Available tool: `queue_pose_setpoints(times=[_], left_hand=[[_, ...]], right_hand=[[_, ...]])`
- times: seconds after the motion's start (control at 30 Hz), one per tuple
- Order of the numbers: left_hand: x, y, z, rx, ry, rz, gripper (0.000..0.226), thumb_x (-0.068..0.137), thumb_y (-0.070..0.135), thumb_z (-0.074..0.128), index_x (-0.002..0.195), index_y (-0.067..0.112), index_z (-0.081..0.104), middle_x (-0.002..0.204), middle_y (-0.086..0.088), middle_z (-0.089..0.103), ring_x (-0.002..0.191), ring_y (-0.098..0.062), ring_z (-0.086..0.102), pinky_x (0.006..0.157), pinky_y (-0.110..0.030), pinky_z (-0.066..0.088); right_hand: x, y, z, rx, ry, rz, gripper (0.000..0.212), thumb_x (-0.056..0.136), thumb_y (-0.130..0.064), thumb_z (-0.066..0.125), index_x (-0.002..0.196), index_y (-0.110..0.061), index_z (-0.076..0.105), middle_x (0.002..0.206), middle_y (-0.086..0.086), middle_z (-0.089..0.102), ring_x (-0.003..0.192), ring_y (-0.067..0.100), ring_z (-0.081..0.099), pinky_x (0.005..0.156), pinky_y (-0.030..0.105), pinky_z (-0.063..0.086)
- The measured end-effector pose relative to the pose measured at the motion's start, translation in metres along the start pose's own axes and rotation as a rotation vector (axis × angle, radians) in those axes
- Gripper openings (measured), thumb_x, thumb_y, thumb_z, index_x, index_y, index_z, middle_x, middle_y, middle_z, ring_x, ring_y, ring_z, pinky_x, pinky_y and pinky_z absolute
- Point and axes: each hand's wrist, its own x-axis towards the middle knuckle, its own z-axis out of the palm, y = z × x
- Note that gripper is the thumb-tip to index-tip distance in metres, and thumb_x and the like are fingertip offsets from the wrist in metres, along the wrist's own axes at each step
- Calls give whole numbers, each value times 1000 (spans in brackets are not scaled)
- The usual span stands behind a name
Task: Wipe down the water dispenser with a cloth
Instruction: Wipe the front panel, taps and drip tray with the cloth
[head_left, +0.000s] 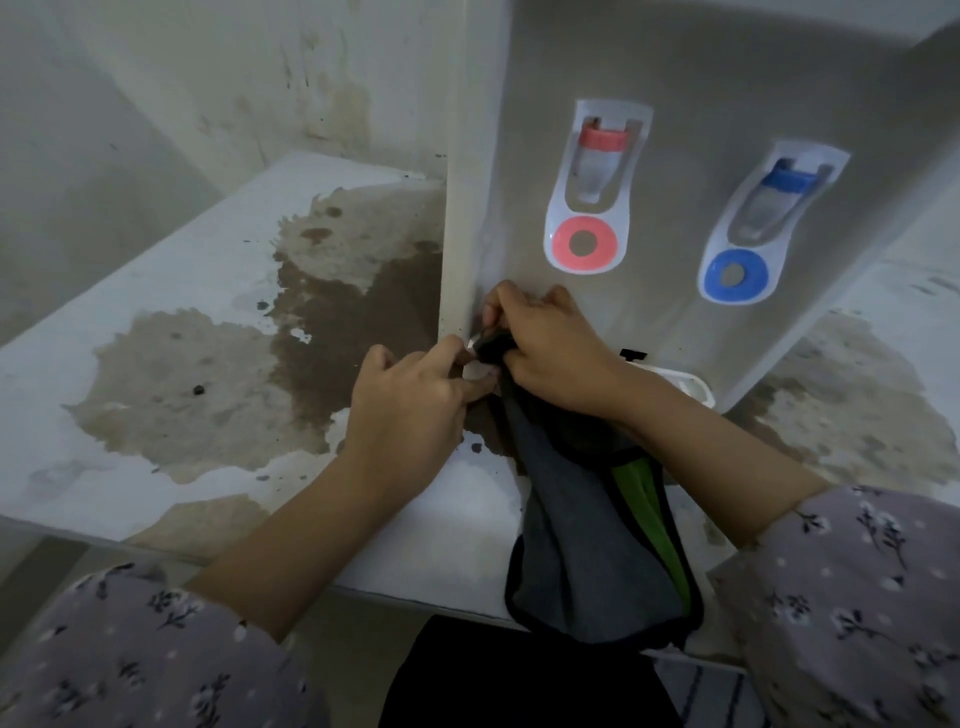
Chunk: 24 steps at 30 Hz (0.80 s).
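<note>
The dispenser (701, 78) stands on a stained white table (171, 291), its grey front facing the camera. A red tap (597, 156) sits left of a blue tap (779, 192), each above a ring of its own colour. Both hands meet at the lower left corner of the front panel. The right hand (550, 353) has its grip closed on the bunched top of the cloth (587, 540), pressing that end against the panel near the corner edge. The rest of the cloth, grey with a black hem and a green strip, hangs down past the table's front edge. The left hand (410, 410) has its grip narrow, thumb and fingers pinched at the cloth's tip just beside the right hand; whether it holds the cloth or something small and pale there, I cannot tell. Both forearms come out of flowered sleeves (857, 597).
</note>
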Motion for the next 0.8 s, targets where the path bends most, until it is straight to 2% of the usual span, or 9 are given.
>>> queue_pose_setpoints(times=[0.1,0.2,0.27,0.3,0.37,0.43,0.5,0.6,0.8], left_hand=[[2,-3,-4,-59,-5,-19,38,83,19,40,96,33,73,91,3,67,57,-17,59,59,-28,26],[2,-3,-5,-74,8,-21,38,81,19,40,92,31,74,88,5,68,53,-15,59,58,-26,26],[-1,-4,-2,-2,6,9,34,80,15,47,97,30,73,90,4,68,54,-16,60,59,-26,28],[-3,-4,0,13,-1,17,32,78,12,56,100,29,72,93,3,68,55,-17,61,58,-27,29],[-4,-4,2,10,-21,5,42,70,7,72,107,27,69,100,1,68,60,-19,63,58,-29,34],[-3,-3,3,10,-23,1,44,70,9,72,110,26,68,104,1,68,64,-19,65,59,-29,37],[-2,-4,1,-11,-3,9,33,80,12,60,109,25,69,105,2,68,66,-17,65,59,-28,37],[-2,-6,0,-56,-28,-30,38,83,13,45,110,26,69,107,6,68,63,-15,65,57,-25,36],[-4,-6,0,-44,-56,-77,38,82,16,45,113,23,66,109,9,67,60,-14,63,56,-24,36]], right_hand=[[-2,3,4,109,69,-12,27,73,-2,47,94,-17,40,91,-1,63,84,17,55,85,29,26],[-2,5,12,180,113,-8,34,70,5,45,94,-19,38,88,-1,64,83,17,55,84,24,24],[-2,4,15,210,137,-12,38,71,8,45,94,-20,36,87,-2,64,83,16,56,87,20,25],[-3,3,14,238,169,1,38,71,9,44,94,-21,36,87,-3,62,83,17,55,87,24,31],[-7,1,7,289,277,102,34,75,7,44,95,-20,41,87,-5,56,82,16,53,77,27,41],[-15,5,1,185,430,165,29,79,4,45,100,-14,53,94,0,58,84,20,54,72,30,45],[-21,10,-2,-23,509,74,29,75,4,51,100,-5,61,97,13,62,83,32,59,64,38,51],[-22,17,-1,-117,462,-51,25,67,2,58,89,-5,66,92,12,65,80,33,59,52,41,51],[-7,19,9,-55,271,-171,27,65,-7,59,90,-12,69,87,3,67,81,24,61,56,35,52]])
